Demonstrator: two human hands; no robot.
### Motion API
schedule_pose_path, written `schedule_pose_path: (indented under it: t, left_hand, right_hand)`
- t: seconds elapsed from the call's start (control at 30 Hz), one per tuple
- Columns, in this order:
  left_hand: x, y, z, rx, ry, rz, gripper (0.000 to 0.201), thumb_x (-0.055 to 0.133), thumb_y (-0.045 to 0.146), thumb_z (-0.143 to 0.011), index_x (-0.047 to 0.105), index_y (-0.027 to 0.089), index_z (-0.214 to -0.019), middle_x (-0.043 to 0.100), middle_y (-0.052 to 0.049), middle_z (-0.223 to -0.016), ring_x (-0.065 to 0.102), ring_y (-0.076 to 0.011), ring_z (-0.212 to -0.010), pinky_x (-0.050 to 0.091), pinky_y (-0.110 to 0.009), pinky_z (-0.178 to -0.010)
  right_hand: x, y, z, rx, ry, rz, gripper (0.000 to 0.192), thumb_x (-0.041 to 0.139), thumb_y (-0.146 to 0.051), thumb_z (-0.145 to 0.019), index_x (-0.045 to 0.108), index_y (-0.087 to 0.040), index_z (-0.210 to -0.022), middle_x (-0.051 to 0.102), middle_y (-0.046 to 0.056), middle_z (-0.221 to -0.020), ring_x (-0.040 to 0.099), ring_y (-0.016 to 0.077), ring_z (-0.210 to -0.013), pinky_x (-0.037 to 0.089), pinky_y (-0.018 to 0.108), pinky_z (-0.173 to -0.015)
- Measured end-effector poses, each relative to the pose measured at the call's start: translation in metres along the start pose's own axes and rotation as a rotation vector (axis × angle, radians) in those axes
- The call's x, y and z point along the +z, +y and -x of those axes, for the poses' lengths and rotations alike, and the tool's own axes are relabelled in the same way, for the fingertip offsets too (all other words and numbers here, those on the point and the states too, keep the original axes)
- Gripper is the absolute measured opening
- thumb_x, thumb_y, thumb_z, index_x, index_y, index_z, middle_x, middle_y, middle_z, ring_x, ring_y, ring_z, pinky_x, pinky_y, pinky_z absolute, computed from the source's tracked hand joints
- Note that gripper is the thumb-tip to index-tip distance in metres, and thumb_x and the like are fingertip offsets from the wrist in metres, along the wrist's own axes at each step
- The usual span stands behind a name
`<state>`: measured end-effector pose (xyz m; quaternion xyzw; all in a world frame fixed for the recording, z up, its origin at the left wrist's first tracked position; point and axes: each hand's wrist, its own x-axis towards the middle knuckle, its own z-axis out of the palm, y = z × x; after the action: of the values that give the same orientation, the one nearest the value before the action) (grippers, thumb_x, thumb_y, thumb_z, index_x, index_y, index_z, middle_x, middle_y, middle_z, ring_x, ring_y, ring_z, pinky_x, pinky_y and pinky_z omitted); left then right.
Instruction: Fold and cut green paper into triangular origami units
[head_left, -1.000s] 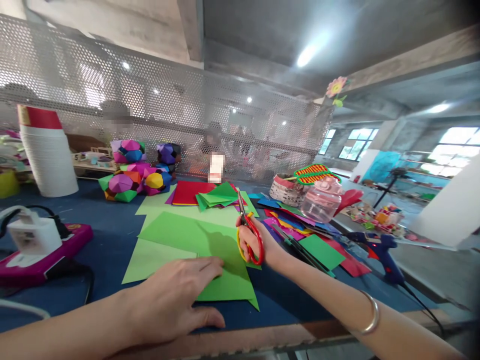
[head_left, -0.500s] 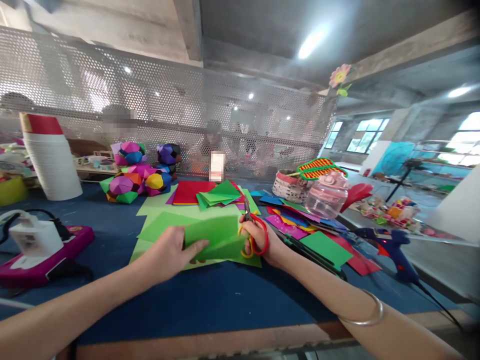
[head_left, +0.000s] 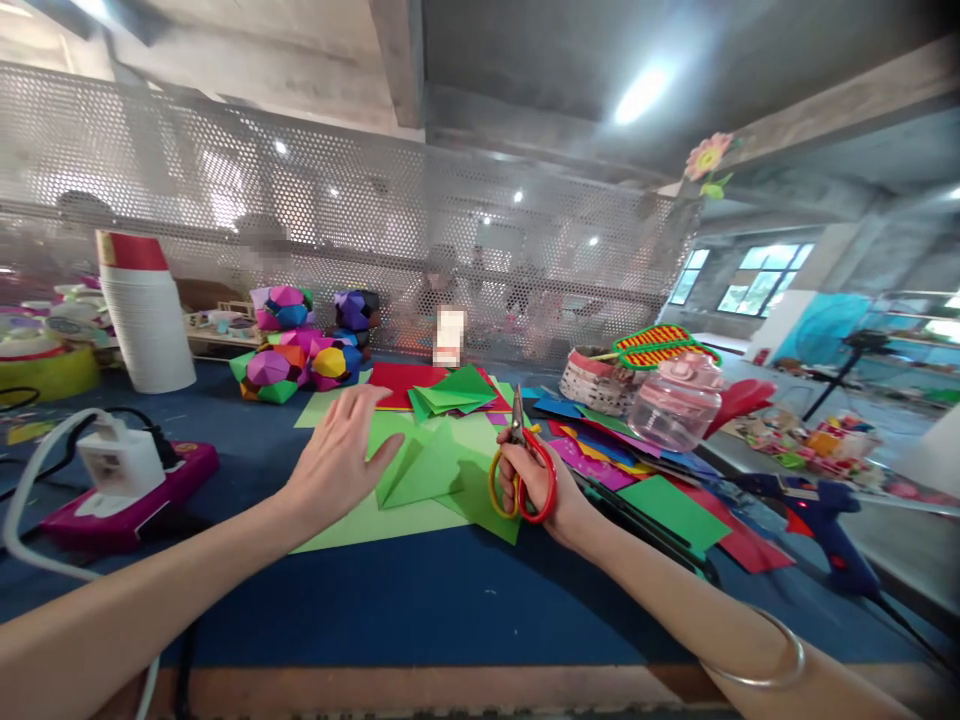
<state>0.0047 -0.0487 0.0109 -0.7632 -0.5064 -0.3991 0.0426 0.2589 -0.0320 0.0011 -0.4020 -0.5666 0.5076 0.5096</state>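
Note:
My right hand (head_left: 544, 490) grips red and yellow scissors (head_left: 525, 470), blades pointing up and away, at the right edge of a green paper sheet (head_left: 420, 470). That sheet is folded and lies loose on a larger light green sheet (head_left: 352, 522) on the blue table top (head_left: 420, 600). My left hand (head_left: 337, 460) is flat with fingers spread, resting on the left part of the green paper and holding nothing.
Red and green paper stack (head_left: 427, 388) lies behind. Coloured sheets (head_left: 645, 480), a pink jar (head_left: 675, 400) and a basket (head_left: 596, 378) sit right; a blue glue gun (head_left: 825, 520) far right. Paper balls (head_left: 300, 345), white cup stack (head_left: 146, 315), pink device with adapter (head_left: 127, 475) left.
My left hand lifted the green sheet, folded it and let it drop, and now lies flat with fingers spread. My right hand with the scissors stayed at the paper's right edge.

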Motion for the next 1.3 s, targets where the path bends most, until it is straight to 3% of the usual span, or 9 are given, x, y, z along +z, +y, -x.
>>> schedule_pose_path:
  t: [0.07,0.13,0.3,0.5,0.67,0.83,0.97,1.17,1.3]
  left_hand:
    - [-0.002,-0.002,-0.001,0.19,-0.106,0.007,0.031,0.041,0.027,-0.101,0.06,0.02,-0.124,0.054,-0.012,-0.139,0.048,-0.0269,-0.132,0.038,-0.049,-0.109]
    - [-0.002,-0.005,-0.003,0.305,-0.27,0.067,0.038,0.034,0.018,-0.101,0.066,0.024,-0.123,0.055,-0.007,-0.143,0.045,-0.0229,-0.137,0.037,-0.045,-0.112]
    - [0.008,-0.023,-0.011,0.332,-0.608,0.125,0.042,0.041,0.019,-0.1,0.057,0.028,-0.137,0.054,-0.003,-0.147,0.042,-0.0227,-0.141,0.031,-0.047,-0.116]
    - [0.007,-0.024,-0.015,0.239,-0.659,0.32,0.033,0.047,0.02,-0.095,0.069,0.022,-0.119,0.066,-0.007,-0.133,0.056,-0.0245,-0.127,0.038,-0.04,-0.111]
    - [0.01,-0.032,-0.015,0.118,-0.679,0.367,0.044,0.04,0.009,-0.087,0.063,0.015,-0.124,0.07,-0.011,-0.12,0.064,-0.0268,-0.112,0.048,-0.04,-0.1]
    - [0.019,-0.042,-0.017,0.081,-0.699,0.404,0.072,0.046,0.011,-0.085,0.03,0.02,-0.154,0.059,-0.011,-0.14,0.057,-0.0287,-0.124,0.043,-0.042,-0.106]
    - [0.018,-0.037,-0.016,0.077,-0.739,0.432,0.078,0.042,0.013,-0.09,0.007,0.021,-0.16,0.052,-0.009,-0.148,0.041,-0.0276,-0.141,0.029,-0.045,-0.116]
    - [0.013,-0.034,-0.014,0.054,-0.773,0.373,0.076,0.038,0.017,-0.095,-0.003,0.024,-0.16,0.049,-0.003,-0.15,0.031,-0.0253,-0.147,0.022,-0.048,-0.118]
    - [0.012,-0.035,-0.014,0.065,-0.77,0.369,0.075,0.038,0.017,-0.095,0.002,0.025,-0.16,0.049,-0.003,-0.15,0.03,-0.0251,-0.148,0.024,-0.048,-0.118]
  right_hand:
    - [0.002,-0.002,0.001,-0.014,-0.001,0.009,0.032,0.062,-0.041,-0.076,0.044,-0.024,-0.097,0.047,-0.013,-0.048,0.046,0.0129,-0.036,0.041,0.024,-0.034]
    - [0.005,-0.005,0.002,-0.036,-0.012,0.026,0.032,0.061,-0.041,-0.077,0.044,-0.024,-0.097,0.049,-0.013,-0.047,0.047,0.0132,-0.035,0.041,0.024,-0.035]
    - [0.033,-0.01,0.002,-0.091,-0.129,0.046,0.035,0.061,-0.05,-0.081,0.043,-0.024,-0.098,0.056,-0.009,-0.048,0.053,0.0145,-0.036,0.042,0.024,-0.039]
    - [0.087,0.006,-0.008,-0.113,-0.288,-0.023,0.042,0.065,-0.057,-0.08,0.042,-0.026,-0.095,0.05,-0.011,-0.048,0.05,0.0138,-0.038,0.043,0.025,-0.039]
    - [0.106,0.017,-0.014,-0.137,-0.317,-0.049,0.042,0.064,-0.058,-0.081,0.039,-0.027,-0.096,0.049,-0.011,-0.055,0.05,0.013,-0.041,0.045,0.025,-0.039]
    - [0.099,0.014,-0.017,-0.159,-0.37,0.034,0.031,0.059,-0.05,-0.088,0.042,-0.026,-0.098,0.051,-0.011,-0.056,0.05,0.0127,-0.042,0.046,0.025,-0.042]
    - [0.08,0.008,-0.023,-0.15,-0.376,0.097,0.03,0.064,-0.044,-0.087,0.043,-0.026,-0.097,0.053,-0.011,-0.054,0.051,0.0131,-0.041,0.046,0.024,-0.041]
    - [0.037,0.002,-0.035,-0.099,-0.277,0.123,0.026,0.06,-0.044,-0.088,0.043,-0.025,-0.091,0.049,-0.012,-0.048,0.048,0.0119,-0.037,0.039,0.021,-0.039]
    - [0.032,0.002,-0.038,-0.063,-0.268,0.081,0.031,0.046,-0.056,-0.093,0.042,-0.026,-0.09,0.046,-0.011,-0.044,0.047,0.0131,-0.035,0.038,0.021,-0.036]
